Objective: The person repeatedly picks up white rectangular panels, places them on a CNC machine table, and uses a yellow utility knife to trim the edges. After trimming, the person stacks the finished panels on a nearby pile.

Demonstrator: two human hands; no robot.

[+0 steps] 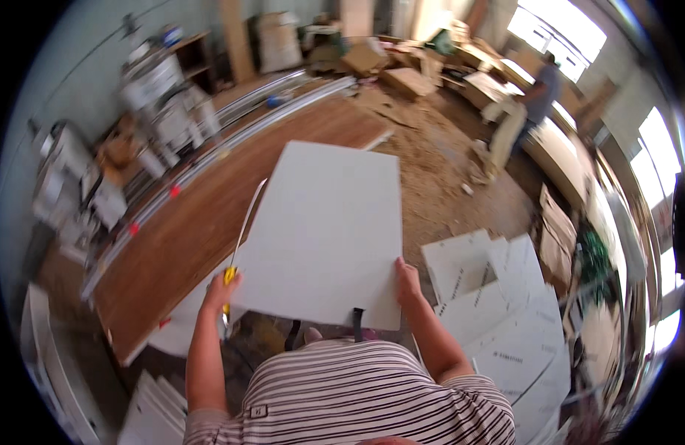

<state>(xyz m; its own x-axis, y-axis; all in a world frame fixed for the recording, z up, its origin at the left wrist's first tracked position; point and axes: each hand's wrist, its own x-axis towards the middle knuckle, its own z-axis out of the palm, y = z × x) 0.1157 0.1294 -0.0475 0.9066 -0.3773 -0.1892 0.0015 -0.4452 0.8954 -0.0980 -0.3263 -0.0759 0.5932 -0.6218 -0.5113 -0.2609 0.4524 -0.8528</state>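
Observation:
In front of me is a large white panel (328, 230), held tilted by its sides. My right hand (408, 282) grips its right edge. At the panel's lower left edge, my left hand (222, 289) is closed around a yellow-handled tool (229, 275). Its exact kind cannot be made out, though a shiny end shows below the hand. A thin, curved white strip (250, 215) rises from near this hand along the panel's left side. Whether the hand also holds the strip and the panel is unclear.
A long brown board (187, 237) on a sliding saw table lies left, beside a metal rail (231, 141). White panels (498, 311) are stacked at right. Sawdust (424, 170) covers the floor ahead. A person (532, 104) stands at far right near more boards. Machinery (164, 104) lines the left wall.

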